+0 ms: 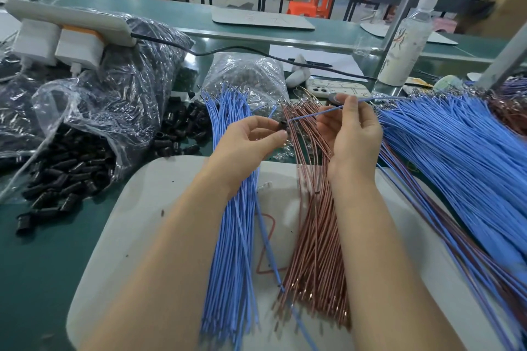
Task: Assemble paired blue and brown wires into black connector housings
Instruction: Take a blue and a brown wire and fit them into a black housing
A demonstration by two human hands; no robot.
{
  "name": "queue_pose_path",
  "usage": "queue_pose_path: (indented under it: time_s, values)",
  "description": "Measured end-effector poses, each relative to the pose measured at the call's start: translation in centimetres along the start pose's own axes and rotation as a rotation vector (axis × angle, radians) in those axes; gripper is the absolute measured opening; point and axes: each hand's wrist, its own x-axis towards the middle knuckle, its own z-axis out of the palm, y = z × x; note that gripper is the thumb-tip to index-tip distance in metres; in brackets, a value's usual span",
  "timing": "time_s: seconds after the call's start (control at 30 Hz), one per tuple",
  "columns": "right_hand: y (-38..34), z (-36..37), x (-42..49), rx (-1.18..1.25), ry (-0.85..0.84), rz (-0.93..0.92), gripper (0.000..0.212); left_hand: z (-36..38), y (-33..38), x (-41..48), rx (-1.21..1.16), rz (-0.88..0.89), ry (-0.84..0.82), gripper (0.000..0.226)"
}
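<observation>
Hands (248, 139) (353, 131): housing (282, 124), crosswise blue wire (313, 114) (tip leftward)

Black housing (283, 124) half hidden in the left hand (247, 143)

Left hand (251, 139), right hand (353, 131): both mine, both bare. My left forearm (171, 251) sits at 7 o'clock in frame, right forearm (382, 236) at 5 o'clock. Both bare down to frame edge, wrists bare too. Nails short, plain, clearest on right fingertips (340, 99), toward 12 o'clock from palm.
</observation>
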Motion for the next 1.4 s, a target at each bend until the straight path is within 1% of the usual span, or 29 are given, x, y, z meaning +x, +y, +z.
queue_pose_path:
  time_s: [0.1, 0.23, 0.33, 0.57, 0.7, 0.77, 0.9, 1.03, 1.2, 1.3, 1.4]
  values:
    - [-0.3, 0.1, -0.1, 0.066, -0.015, -0.007, 0.022, 0.1, -0.3, 0.0, 0.101, 0.071, 0.092, 0.014]
    - [-0.3, 0.6, -0.6, 0.045, -0.063, -0.05, 0.022, 0.2, -0.4, 0.2, 0.199, 0.14, 0.186, 0.02]
    - [-0.3, 0.9, -0.9, 0.025, -0.093, -0.086, 0.021, 0.3, -0.4, 0.2, 0.211, 0.182, 0.223, 0.024]
    - [-0.2, 1.2, -1.6, -0.093, -0.141, -0.204, 0.021, 0.4, -0.7, 0.3, 0.253, 0.258, 0.238, 0.028]
    - [-0.2, 1.2, -1.8, -0.183, -0.139, -0.276, 0.019, 0.4, -0.6, 0.3, 0.293, 0.297, 0.238, 0.022]
    - [-0.1, 1.3, -1.9, -0.216, -0.132, -0.324, 0.018, 0.5, -0.6, 0.2, 0.306, 0.297, 0.245, 0.022]
    - [0.0, 1.5, -2.2, -0.262, -0.133, -0.396, 0.017, 0.4, -0.7, 0.2, 0.362, 0.296, 0.275, 0.028]
    - [0.1, 1.5, -2.1, -0.341, -0.142, -0.472, 0.018, 0.2, -0.9, 0.4, 0.402, 0.296, 0.3, 0.025]
    - [0.2, 1.3, -2.0, -0.341, -0.129, -0.492, 0.018, 0.3, -1.0, 0.6, 0.475, 0.299, 0.319, 0.015]
    - [0.2, 1.2, -1.8, -0.352, -0.118, -0.498, 0.02, 0.3, -1.1, 0.5, 0.497, 0.29, 0.324, 0.016]
    - [0.3, 1.2, -1.9, -0.399, -0.145, -0.515, 0.023, 0.3, -1.1, 0.5, 0.517, 0.285, 0.324, 0.015]
